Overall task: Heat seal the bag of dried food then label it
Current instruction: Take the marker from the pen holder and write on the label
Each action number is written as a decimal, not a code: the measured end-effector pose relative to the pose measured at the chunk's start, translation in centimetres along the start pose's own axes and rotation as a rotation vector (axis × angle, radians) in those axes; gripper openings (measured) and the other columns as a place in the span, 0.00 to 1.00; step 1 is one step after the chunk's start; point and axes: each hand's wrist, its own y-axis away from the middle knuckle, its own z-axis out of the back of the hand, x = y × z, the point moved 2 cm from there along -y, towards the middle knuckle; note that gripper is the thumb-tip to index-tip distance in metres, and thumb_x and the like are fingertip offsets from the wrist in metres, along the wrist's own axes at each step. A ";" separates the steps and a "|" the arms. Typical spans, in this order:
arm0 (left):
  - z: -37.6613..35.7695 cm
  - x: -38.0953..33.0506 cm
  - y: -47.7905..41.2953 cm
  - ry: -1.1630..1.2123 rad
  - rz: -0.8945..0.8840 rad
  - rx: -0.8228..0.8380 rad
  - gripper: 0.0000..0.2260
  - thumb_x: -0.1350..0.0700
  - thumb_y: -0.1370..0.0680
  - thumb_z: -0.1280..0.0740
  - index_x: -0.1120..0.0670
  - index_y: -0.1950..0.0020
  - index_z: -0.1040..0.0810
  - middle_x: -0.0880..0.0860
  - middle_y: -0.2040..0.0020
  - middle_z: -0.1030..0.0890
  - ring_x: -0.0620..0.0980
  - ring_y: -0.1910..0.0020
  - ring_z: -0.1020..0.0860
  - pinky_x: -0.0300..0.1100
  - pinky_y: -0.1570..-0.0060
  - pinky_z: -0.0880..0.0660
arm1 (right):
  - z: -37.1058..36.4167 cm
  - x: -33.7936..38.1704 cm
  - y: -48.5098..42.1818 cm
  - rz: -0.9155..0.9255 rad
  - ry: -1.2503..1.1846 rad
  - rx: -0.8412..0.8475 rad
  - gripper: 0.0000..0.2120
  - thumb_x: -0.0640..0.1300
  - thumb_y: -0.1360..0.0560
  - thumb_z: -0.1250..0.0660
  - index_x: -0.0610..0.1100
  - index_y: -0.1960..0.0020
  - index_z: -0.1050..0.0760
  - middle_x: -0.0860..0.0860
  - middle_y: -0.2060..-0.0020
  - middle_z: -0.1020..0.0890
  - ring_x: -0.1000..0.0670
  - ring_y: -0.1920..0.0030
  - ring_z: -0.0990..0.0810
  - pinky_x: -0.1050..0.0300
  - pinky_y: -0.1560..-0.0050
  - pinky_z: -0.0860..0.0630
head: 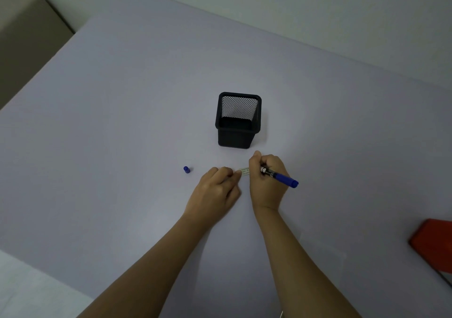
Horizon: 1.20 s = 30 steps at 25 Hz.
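Head view, looking down across a lilac table (122,122) and catching both hands busy in the middle. Gripping a blue marker (281,177) with the right hand (266,183), clamping curled fingers round the barrel, hiding the tip behind the knuckles and letting the blue tail poke out to the right. Pinning a small pale label (244,171) flat on the table with the left hand (215,190), pressing bent, bunched fingertips onto its left end. Sandwiching that label between the two hands, showing only a sliver of it, with faint print too small for reading. Spotting the blue cap (186,169) lying alone on the table to the left of the left hand, well apart from the marker. Standing upright just beyond the hands, a black mesh pen holder (238,122), not touching either hand. Peeking in at the near right edge, a flat red object (433,244), cropped by the frame and too cut off for naming.
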 end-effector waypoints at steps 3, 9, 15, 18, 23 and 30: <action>0.0 0.0 0.1 0.001 0.000 -0.004 0.12 0.58 0.24 0.38 0.61 0.45 0.19 0.55 0.57 0.20 0.50 0.64 0.25 0.41 0.62 0.26 | 0.0 -0.1 0.0 0.001 -0.001 0.002 0.18 0.50 0.25 0.41 0.39 0.70 0.31 0.49 0.74 0.28 0.52 0.73 0.30 0.67 0.71 0.34; -0.1 0.1 0.1 0.001 0.004 0.001 0.12 0.58 0.24 0.38 0.60 0.46 0.19 0.54 0.58 0.21 0.50 0.65 0.25 0.39 0.61 0.28 | -0.2 0.2 0.4 0.072 -0.022 0.104 0.18 0.47 0.26 0.40 0.38 0.71 0.31 0.47 0.76 0.28 0.51 0.74 0.30 0.65 0.71 0.32; -0.1 0.2 0.2 -0.002 0.011 0.010 0.12 0.58 0.24 0.38 0.60 0.45 0.19 0.54 0.57 0.21 0.50 0.64 0.25 0.39 0.61 0.29 | -0.1 0.2 0.4 0.083 -0.016 0.092 0.17 0.47 0.26 0.40 0.39 0.71 0.31 0.50 0.75 0.29 0.57 0.74 0.32 0.71 0.71 0.34; -0.1 0.1 0.1 -0.001 0.015 0.004 0.12 0.58 0.24 0.38 0.60 0.46 0.19 0.54 0.58 0.21 0.50 0.65 0.26 0.39 0.61 0.29 | -0.1 0.3 0.4 0.076 -0.014 0.094 0.18 0.47 0.26 0.41 0.38 0.72 0.31 0.47 0.76 0.28 0.50 0.74 0.30 0.64 0.72 0.33; 0.0 0.1 0.1 0.001 0.005 -0.004 0.12 0.58 0.24 0.38 0.60 0.46 0.18 0.55 0.58 0.21 0.50 0.65 0.26 0.39 0.61 0.29 | -0.1 0.4 0.3 0.058 -0.012 0.076 0.18 0.47 0.27 0.40 0.37 0.72 0.31 0.46 0.76 0.28 0.48 0.74 0.30 0.61 0.72 0.32; 0.0 0.0 0.0 0.006 0.008 0.006 0.12 0.58 0.24 0.38 0.61 0.46 0.19 0.54 0.58 0.21 0.50 0.65 0.26 0.39 0.61 0.29 | 0.0 0.4 0.2 0.047 -0.020 0.066 0.19 0.48 0.26 0.40 0.38 0.71 0.30 0.47 0.76 0.28 0.49 0.74 0.30 0.63 0.71 0.32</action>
